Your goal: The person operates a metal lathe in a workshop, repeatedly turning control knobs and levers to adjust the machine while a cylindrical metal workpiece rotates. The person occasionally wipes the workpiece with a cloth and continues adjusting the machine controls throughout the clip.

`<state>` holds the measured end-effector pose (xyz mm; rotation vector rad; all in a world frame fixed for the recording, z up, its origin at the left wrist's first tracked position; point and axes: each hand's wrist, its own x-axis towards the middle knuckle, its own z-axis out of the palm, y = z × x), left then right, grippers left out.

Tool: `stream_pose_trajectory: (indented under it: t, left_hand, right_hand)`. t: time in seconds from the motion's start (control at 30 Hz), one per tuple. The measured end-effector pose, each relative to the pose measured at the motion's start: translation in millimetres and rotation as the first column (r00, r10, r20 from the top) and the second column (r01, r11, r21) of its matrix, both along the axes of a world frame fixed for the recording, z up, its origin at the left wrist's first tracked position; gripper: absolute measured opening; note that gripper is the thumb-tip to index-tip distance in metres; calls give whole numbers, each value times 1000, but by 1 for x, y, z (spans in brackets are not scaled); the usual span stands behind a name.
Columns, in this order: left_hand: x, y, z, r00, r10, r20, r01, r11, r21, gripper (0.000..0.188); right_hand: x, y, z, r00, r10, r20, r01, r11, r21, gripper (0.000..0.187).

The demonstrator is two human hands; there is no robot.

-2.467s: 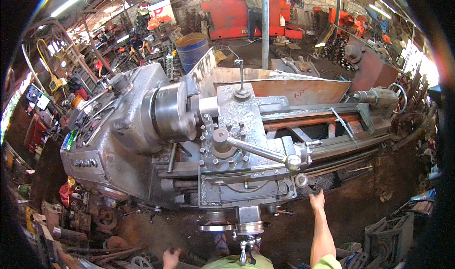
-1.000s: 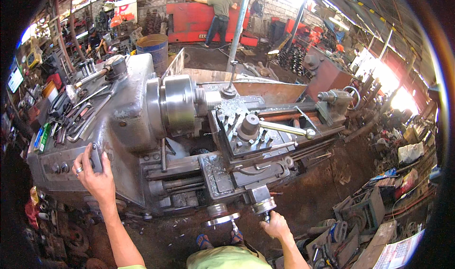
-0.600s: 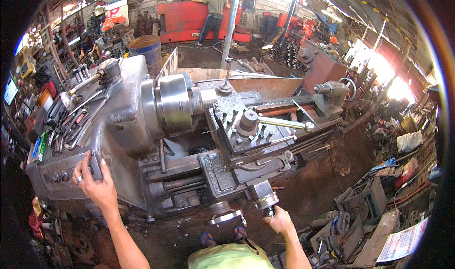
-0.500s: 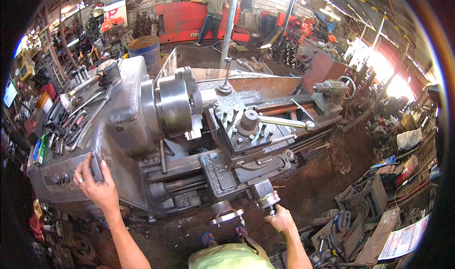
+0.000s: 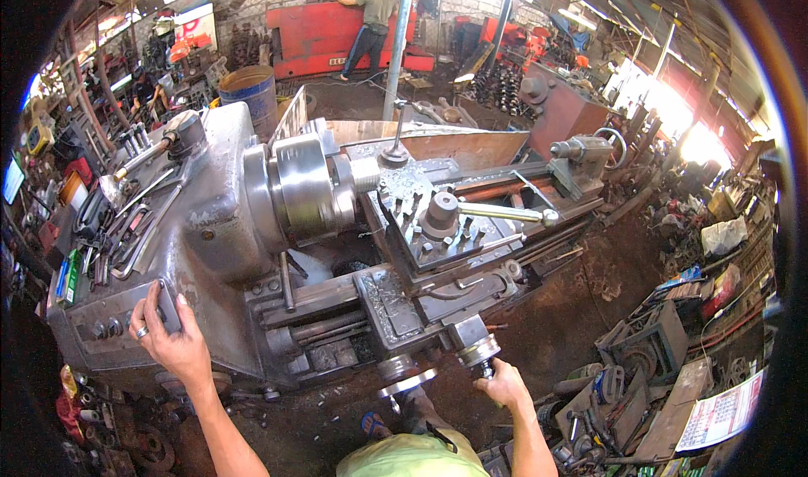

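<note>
A large metal lathe fills the middle of the view. My left hand (image 5: 175, 352) wraps its fingers and thumb around a dark switch box (image 5: 170, 309) on the headstock's (image 5: 220, 246) front. My right hand (image 5: 507, 384) is closed on the small crank handle (image 5: 487, 369) below a shiny round dial (image 5: 478, 352) of the carriage. The steel chuck (image 5: 305, 187) looks smooth and smeared around its jaws; a bright metal workpiece (image 5: 365, 175) sticks out of it. Right of the chuck stands the tool post (image 5: 442, 214) with a long lever (image 5: 505, 214). A handwheel (image 5: 408, 383) hangs between my hands.
Wrenches and hex keys (image 5: 139, 237) lie on the headstock. The tailstock (image 5: 581, 153) sits at the bed's far right. Metal chips cover the carriage (image 5: 389, 309). Behind are a blue drum (image 5: 248, 94) and a person (image 5: 372, 31) by a red machine. Scrap parts (image 5: 648, 347) crowd the right.
The chuck's jaws, distinct before, are now blurred, as if it is turning. The lower handwheel's knob has shifted left. Both hands keep their places; one of my feet has gone out of sight.
</note>
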<state>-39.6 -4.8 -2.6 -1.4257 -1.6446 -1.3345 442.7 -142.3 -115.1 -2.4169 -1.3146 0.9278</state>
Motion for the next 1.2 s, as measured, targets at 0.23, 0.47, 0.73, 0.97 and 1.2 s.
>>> stream_pose_trajectory:
  t: [0.23, 0.47, 0.73, 0.97, 1.2]
  left_hand:
    - [0, 0, 0, 1000, 21, -7, -21, 1000, -8, 37]
    - [-1, 0, -1, 1000, 7, -11, -7, 1000, 5, 36]
    - [-4, 1, -2, 1000, 18, -23, -18, 1000, -2, 35]
    - [-6, 0, -3, 999, 33, -42, -34, 999, -11, 35]
    - [-5, 1, -3, 997, 54, -50, -55, 998, -22, 35]
  right_hand:
    - [2, 2, 0, 1000, 5, 0, -5, 1000, -1, 51]
    - [1, 4, 4, 1000, -2, 7, 3, 1000, -21, 50]
    - [3, 5, 4, 1000, -11, -21, 10, 1000, -28, 52]
    - [-1, -6, 7, 997, -26, -75, 35, 993, 115, 60]
    - [13, -38, -4, 992, -110, -69, 97, 981, -169, 48]
